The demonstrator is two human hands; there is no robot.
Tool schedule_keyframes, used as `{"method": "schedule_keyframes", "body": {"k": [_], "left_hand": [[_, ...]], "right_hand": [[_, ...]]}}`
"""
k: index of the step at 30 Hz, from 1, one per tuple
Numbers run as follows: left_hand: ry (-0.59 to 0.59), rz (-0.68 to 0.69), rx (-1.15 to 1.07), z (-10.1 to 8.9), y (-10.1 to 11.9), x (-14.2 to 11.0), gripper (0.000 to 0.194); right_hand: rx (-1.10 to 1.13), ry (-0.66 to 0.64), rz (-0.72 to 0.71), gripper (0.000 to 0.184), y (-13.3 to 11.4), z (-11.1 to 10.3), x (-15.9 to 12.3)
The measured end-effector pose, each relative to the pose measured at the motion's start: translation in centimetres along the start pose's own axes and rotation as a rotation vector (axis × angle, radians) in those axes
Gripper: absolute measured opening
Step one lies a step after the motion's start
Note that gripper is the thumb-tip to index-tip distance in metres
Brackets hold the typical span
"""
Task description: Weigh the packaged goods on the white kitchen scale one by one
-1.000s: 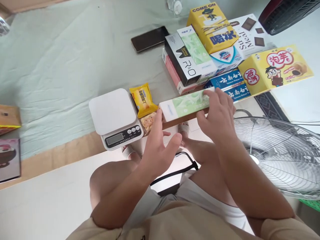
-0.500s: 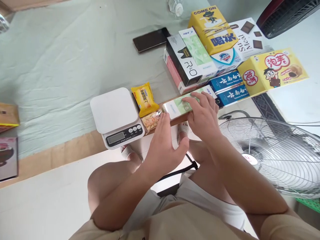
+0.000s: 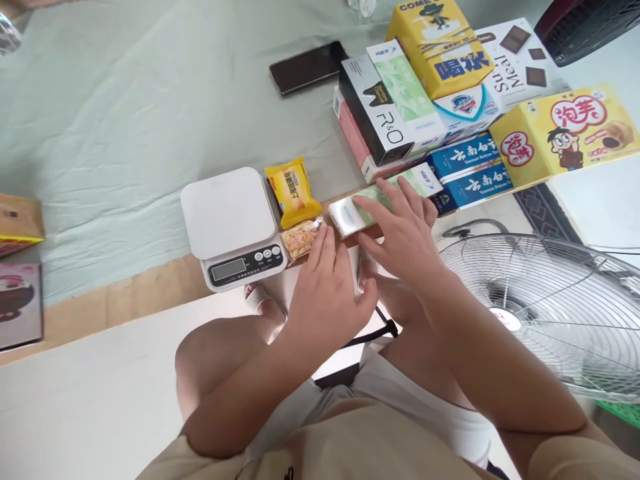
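Note:
My right hand (image 3: 406, 233) spans a slim green and white box (image 3: 345, 217) lying along the table's front edge. Its fingertips reach the far edge and its thumb is at the near edge. My left hand (image 3: 327, 287) is flat, fingers stretched, with its tips at the right end of a small clear snack packet (image 3: 300, 240); I cannot tell whether they touch it. Behind that packet lies a yellow snack packet (image 3: 293, 192). A white kitchen scale (image 3: 227, 213) with a bare plate stands just left of both packets.
Right of the slim box are blue boxes (image 3: 473, 180), a yellow puff box (image 3: 575, 133) and stacked cartons (image 3: 370, 110). A phone (image 3: 306, 68) lies behind. A floor fan (image 3: 545, 313) stands below right. Two boxes, one orange-yellow (image 3: 20, 223), sit at far left.
My right hand's index finger and thumb have shifted left along the slim box. My left fingers have drawn slightly back, showing more of the clear packet. The camera view has shifted a little.

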State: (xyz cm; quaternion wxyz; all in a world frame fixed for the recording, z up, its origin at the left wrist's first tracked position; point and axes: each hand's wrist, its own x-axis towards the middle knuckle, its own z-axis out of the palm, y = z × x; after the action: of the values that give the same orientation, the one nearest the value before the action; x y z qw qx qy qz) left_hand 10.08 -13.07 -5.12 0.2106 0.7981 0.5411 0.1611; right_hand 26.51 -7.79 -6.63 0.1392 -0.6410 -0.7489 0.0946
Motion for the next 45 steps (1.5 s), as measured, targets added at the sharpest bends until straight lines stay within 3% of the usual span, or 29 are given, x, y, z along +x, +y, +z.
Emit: {"method": "schedule_keyframes", "body": {"k": [7, 16, 22, 28, 34, 38, 42, 45], "left_hand": [[0.066, -0.023, -0.052, -0.6, 0.0, -0.3, 0.039], [0.338, 0.119, -0.25, -3.1, -1.3, -0.7, 0.014], [0.422, -0.024, -0.394, -4.9, -3.3, -0.6, 0.023], [0.723, -0.125, -0.52, -7.9, -8.5, -1.2, 0.01], [0.909, -0.321, -0.563, -10.6, -13.7, -3.5, 0.008], [0.969, -0.398, -0.562, -12.1, -16.8, -6.1, 0.007], [0.988, -0.572, -0.656, -13.4, -20.0, -9.0, 0.004], [1.002, -0.756, -0.83, -14.0, -22.2, -10.7, 0.017]], "right_hand": [[-0.028, 0.037, 0.045, 0.047, -0.5, 0.8, 0.6], [-0.035, 0.045, 0.034, 0.056, -0.5, 1.2, 1.1], [-0.049, 0.072, -0.003, 0.058, -0.5, 1.2, 1.5], [0.07, 0.351, -0.231, 0.053, -2.1, 0.7, 0.5], [0.388, 0.537, -0.589, 0.042, -7.5, 1.7, 1.6], [0.543, 0.398, -0.694, 0.047, -11.7, 1.9, 2.1], [0.619, 0.054, -0.652, 0.042, -16.8, 1.9, 2.8], [0.526, -0.124, -0.736, 0.034, -22.0, 2.7, 5.1]]}}
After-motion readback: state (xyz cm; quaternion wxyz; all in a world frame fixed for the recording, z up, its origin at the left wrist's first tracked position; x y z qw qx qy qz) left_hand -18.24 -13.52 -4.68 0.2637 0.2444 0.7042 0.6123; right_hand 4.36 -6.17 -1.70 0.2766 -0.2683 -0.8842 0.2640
